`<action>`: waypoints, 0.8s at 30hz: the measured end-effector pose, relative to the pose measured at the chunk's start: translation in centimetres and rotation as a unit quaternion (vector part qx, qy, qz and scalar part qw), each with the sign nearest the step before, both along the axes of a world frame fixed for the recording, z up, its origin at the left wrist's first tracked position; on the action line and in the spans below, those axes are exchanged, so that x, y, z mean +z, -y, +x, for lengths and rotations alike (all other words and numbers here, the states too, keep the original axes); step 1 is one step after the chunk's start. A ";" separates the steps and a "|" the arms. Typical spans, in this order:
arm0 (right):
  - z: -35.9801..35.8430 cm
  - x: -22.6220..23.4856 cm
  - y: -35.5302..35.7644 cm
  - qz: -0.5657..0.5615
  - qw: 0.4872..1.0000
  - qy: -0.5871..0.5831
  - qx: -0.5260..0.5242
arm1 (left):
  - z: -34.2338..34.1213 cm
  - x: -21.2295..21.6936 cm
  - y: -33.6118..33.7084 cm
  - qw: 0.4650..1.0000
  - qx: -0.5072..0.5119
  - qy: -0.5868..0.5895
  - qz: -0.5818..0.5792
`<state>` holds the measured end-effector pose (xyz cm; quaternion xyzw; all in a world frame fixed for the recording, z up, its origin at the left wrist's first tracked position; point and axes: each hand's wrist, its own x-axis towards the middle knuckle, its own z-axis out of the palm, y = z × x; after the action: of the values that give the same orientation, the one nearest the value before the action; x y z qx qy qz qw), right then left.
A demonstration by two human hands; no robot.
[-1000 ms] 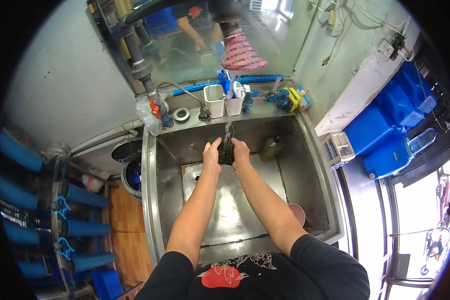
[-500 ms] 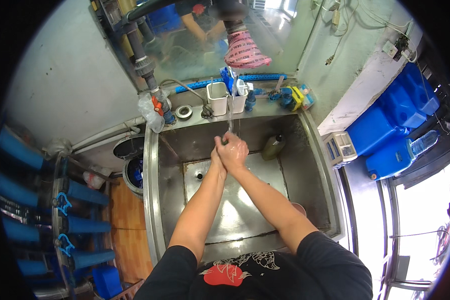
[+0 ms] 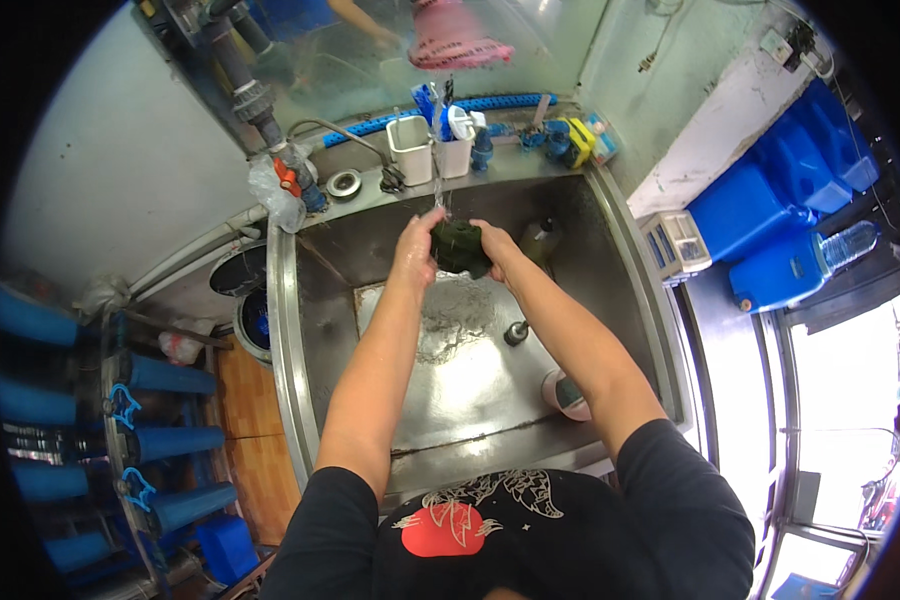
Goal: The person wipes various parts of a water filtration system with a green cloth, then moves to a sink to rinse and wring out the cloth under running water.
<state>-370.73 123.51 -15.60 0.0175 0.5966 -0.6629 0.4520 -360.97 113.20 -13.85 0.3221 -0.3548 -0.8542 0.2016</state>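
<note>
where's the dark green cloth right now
In the head view the dark green cloth is held between the left hand and right hand, under the tap's water stream, above the steel sink.

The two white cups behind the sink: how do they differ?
The left white cup looks wider and shows nothing sticking out; the right white cup is narrower and crammed with blue-handled tools. The left one stands beside the tap's base, the right one behind the water stream. Both stand upright on the sink ledge.

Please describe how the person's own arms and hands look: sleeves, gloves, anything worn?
Both forearms are bare. The left hand and right hand wear no gloves; no watch or ring is visible. Short black sleeves end above the elbows, part of a black shirt with a red and white print on the chest.
</note>
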 end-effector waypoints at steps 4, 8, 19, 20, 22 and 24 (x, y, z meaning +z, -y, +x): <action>2.0 4.4 0.4 -0.095 0.993 -0.005 0.074 | 1.0 -0.4 -0.1 0.997 -0.037 0.040 0.061; 5.7 7.9 0.7 -0.012 0.943 -0.296 0.149 | 1.3 -1.6 -1.9 0.971 -0.018 -0.146 0.190; 5.0 5.7 1.7 0.178 0.808 -0.561 0.009 | -1.2 -2.9 -2.3 0.993 0.070 -0.006 0.099; 4.3 4.9 1.8 0.194 0.823 -0.534 0.014 | -1.1 -3.0 -2.2 0.994 0.064 0.023 0.085; 2.7 3.4 1.7 0.189 0.846 -0.499 0.022 | -0.8 -2.9 -1.9 0.995 0.050 0.079 0.042; 1.3 1.9 1.1 0.089 0.924 -0.369 0.044 | -0.3 -2.5 -1.1 0.996 -0.019 0.067 0.052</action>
<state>-369.39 122.44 -13.66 -0.2150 0.7776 -0.5461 0.2253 -361.23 114.34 -16.34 0.3816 -0.3283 -0.8520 0.1441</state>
